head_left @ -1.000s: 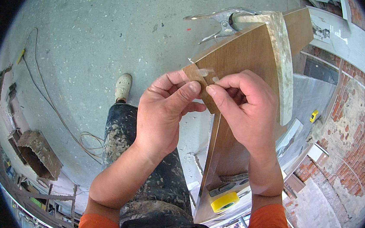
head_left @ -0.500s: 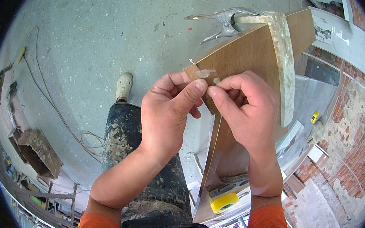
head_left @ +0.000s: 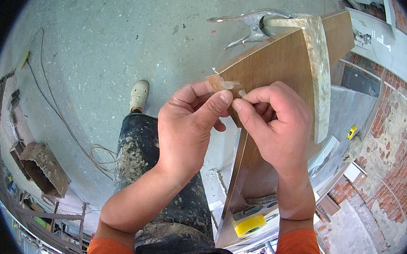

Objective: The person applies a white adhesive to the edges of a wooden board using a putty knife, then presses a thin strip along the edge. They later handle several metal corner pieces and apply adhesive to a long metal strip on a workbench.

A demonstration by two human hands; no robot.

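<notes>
Both my hands meet over the left corner of a brown wood-look board [head_left: 272, 60]. My left hand [head_left: 184, 125] is closed, its thumb pressed towards the index finger by that corner. Fingers curled, my right hand [head_left: 281, 124] pinches with thumb and index fingertip just beside the left thumb. A small translucent strip [head_left: 230, 85], like clear tape, shows at the fingertips of both hands against the brown surface. How far it runs under the fingers is hidden. A metal spring clamp [head_left: 254, 29] grips a pale, stained angled piece [head_left: 317, 74] lying across the board.
A yellow tape roll [head_left: 250, 226] and a grey hand tool [head_left: 248, 211] lie near my right forearm. A yellow tape measure [head_left: 352, 132] sits farther right. At left are a cable [head_left: 59, 114] on the floor and a rough, dirty box [head_left: 45, 169]. A brick wall [head_left: 403, 144] stands at right.
Both hands keep nearly the same pinch at the board's corner. The whole view has shifted very slightly; nothing else visibly differs.
</notes>
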